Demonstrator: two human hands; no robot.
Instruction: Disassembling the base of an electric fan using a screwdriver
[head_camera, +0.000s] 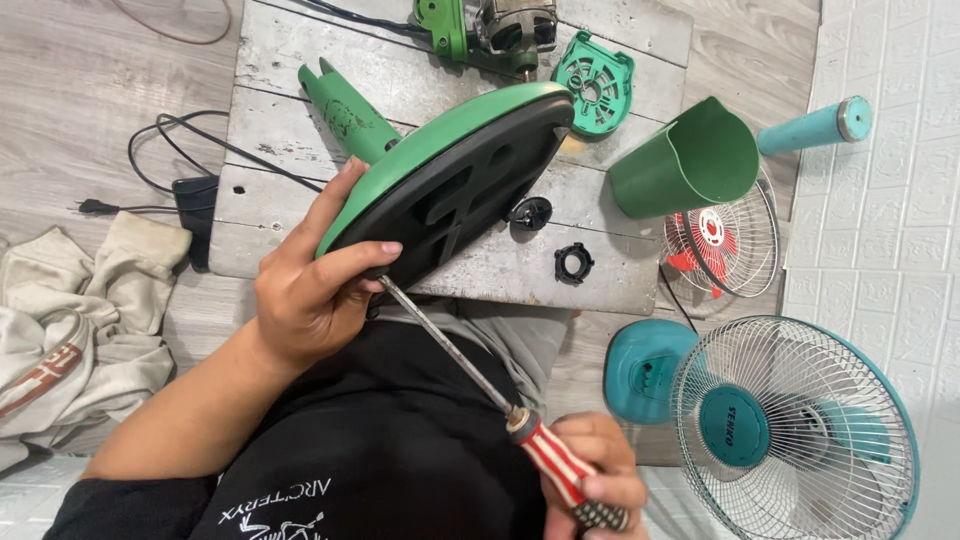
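Closest to me, my right hand (590, 470) is closing fully around the red-and-white striped handle of a screwdriver (500, 400), whose long metal shaft is running up and to the left until its tip is disappearing at the lower edge of the green fan base (450, 170). My left hand (310, 290) is gripping that same lower edge, thumb lying across the black underside and fingers curling behind the green top, so the base is tilting up on edge over the near side of the worn grey board (600, 270). The thumb is hiding the spot where the tip meets the base. Just past the base, two small black ring-shaped parts (572, 263) are lying on the board, one near the rim and one nearer the front edge. Behind the base a green column (340, 110) is sticking out to the upper left. Farther back, a green grille cover (595, 80) and a motor (510, 28) are sitting at the far edge of the board. To the right, a green housing shell (690, 160) is resting beside a teal tube (815, 125), a wire guard with red blades (720, 245) is lying below them, and a whole teal fan (790, 430) is lying on the floor. On the left, a crumpled cloth (80, 320) and a black cord (170, 160) are lying well apart from my work.
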